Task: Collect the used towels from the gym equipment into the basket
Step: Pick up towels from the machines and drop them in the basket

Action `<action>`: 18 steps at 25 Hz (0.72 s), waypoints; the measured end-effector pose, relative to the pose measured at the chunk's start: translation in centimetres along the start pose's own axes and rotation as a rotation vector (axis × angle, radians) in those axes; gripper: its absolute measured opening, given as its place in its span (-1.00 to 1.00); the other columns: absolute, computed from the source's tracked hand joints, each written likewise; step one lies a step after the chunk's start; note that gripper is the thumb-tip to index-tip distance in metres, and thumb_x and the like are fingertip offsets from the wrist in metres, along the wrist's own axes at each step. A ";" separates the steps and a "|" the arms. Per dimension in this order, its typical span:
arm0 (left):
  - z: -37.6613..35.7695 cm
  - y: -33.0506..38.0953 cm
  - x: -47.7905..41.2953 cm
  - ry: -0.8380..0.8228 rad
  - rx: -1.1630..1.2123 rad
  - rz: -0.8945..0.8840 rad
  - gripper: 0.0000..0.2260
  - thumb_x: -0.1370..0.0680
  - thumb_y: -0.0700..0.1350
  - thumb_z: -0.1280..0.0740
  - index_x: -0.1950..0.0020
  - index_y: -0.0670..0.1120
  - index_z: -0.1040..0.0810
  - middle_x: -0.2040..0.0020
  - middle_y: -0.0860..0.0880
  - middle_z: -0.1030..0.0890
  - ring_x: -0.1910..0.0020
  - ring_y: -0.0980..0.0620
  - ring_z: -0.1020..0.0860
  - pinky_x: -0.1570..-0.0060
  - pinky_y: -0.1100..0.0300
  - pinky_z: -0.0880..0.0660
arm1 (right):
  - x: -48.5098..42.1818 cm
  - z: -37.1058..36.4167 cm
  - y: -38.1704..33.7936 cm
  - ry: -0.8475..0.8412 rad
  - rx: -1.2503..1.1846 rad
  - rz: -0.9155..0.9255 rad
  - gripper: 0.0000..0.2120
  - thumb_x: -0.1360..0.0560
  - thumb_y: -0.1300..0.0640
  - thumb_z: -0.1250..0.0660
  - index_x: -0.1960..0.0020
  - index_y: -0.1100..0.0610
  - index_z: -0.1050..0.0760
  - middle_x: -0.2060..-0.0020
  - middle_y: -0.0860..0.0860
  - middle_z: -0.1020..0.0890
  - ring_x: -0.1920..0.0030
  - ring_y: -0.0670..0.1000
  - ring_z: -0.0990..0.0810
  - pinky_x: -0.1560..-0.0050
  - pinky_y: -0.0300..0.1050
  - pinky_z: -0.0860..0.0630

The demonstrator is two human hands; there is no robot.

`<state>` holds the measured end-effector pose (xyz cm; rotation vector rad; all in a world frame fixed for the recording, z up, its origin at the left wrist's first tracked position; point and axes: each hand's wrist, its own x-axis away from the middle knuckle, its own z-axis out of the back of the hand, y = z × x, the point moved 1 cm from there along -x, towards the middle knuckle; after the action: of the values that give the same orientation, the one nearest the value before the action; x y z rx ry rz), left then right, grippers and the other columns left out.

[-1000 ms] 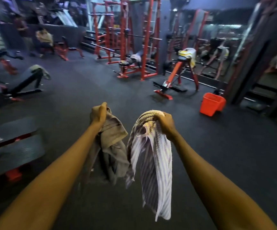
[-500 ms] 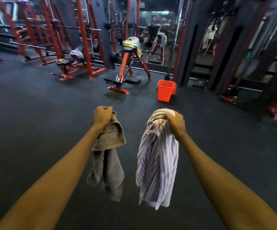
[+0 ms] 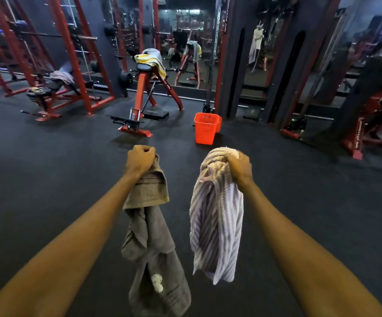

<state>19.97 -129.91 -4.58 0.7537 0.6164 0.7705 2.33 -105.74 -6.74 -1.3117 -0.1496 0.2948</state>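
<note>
view: head-worn | faces: forward, down | near: forearms (image 3: 71, 248) | far: basket (image 3: 204, 129)

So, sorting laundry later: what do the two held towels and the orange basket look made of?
Grey-brown towel looks like cotton terry, matte, with a woven border band. Striped towel: likely looped terry, fuzzy nap. Orange basket: probably moulded plastic, smooth, rigid walls.

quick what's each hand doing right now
Left hand: closed, gripping the grey-brown towel.
Right hand: closed, gripping the purple-and-white striped towel.
</note>
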 end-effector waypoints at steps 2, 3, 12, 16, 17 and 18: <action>-2.2 0.3 -4.8 -0.017 0.013 -0.005 -0.62 -0.58 -0.11 -0.26 0.44 -0.09 -0.35 0.46 -0.01 -0.38 0.41 0.04 -0.36 0.25 0.07 -0.30 | -4.3 -1.4 0.3 0.016 0.012 -0.004 -0.86 -0.47 0.04 -0.40 -0.01 -0.01 -0.65 0.06 -0.07 -0.70 -0.04 0.01 -0.64 -0.17 -0.07 -0.52; -3.4 0.3 -7.4 -0.025 0.017 -0.007 -0.62 -0.58 -0.11 -0.27 0.44 -0.09 -0.35 0.46 0.00 -0.37 0.41 0.05 -0.36 0.24 0.07 -0.31 | -6.8 -2.3 0.6 0.031 0.015 -0.010 -0.84 -0.47 0.03 -0.40 -0.02 0.01 -0.66 0.05 -0.05 -0.71 -0.04 0.01 -0.64 -0.18 -0.05 -0.52; -14.3 -0.2 -34.2 -0.138 0.072 -0.070 -0.65 -0.58 -0.07 -0.27 0.40 -0.12 -0.49 0.39 -0.06 -0.50 0.32 -0.02 -0.46 0.17 0.09 -0.39 | -30.1 -11.4 1.3 0.120 0.036 -0.063 -0.85 -0.47 0.08 -0.39 -0.02 -0.02 -0.63 0.08 -0.07 -0.68 -0.03 0.00 -0.63 -0.06 -0.14 -0.46; -18.2 1.0 -44.7 -0.158 0.090 -0.082 -0.64 -0.58 -0.06 -0.26 0.39 -0.16 -0.49 0.40 -0.05 -0.49 0.33 -0.01 -0.48 0.19 0.09 -0.40 | -40.0 -14.2 0.4 0.185 0.056 -0.070 -0.80 -0.49 0.08 -0.39 -0.10 0.03 -0.65 0.03 -0.03 -0.67 -0.03 0.01 -0.60 -0.06 -0.16 -0.43; -19.4 1.2 -47.2 -0.158 0.099 -0.090 -0.64 -0.59 -0.05 -0.25 0.34 -0.22 -0.52 0.39 -0.07 -0.50 0.32 -0.01 -0.48 0.18 0.08 -0.40 | -42.6 -15.0 0.4 0.187 0.062 -0.072 -0.82 -0.50 0.08 -0.39 -0.09 0.03 -0.64 0.03 -0.02 -0.67 -0.02 0.01 -0.59 -0.05 -0.16 -0.42; -20.7 1.3 -49.8 -0.156 0.106 -0.097 -0.64 -0.59 -0.05 -0.25 0.29 -0.26 -0.54 0.37 -0.09 -0.51 0.32 -0.01 -0.48 0.18 0.07 -0.41 | -45.3 -15.8 0.5 0.190 0.063 -0.075 -0.86 -0.50 0.09 -0.39 -0.05 0.01 -0.62 0.05 -0.03 -0.66 0.00 0.01 -0.58 -0.04 -0.17 -0.40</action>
<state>-24.06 -161.04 -4.92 0.8664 0.5519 0.5869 -36.53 -133.75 -8.61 -1.2613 -0.0289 0.1095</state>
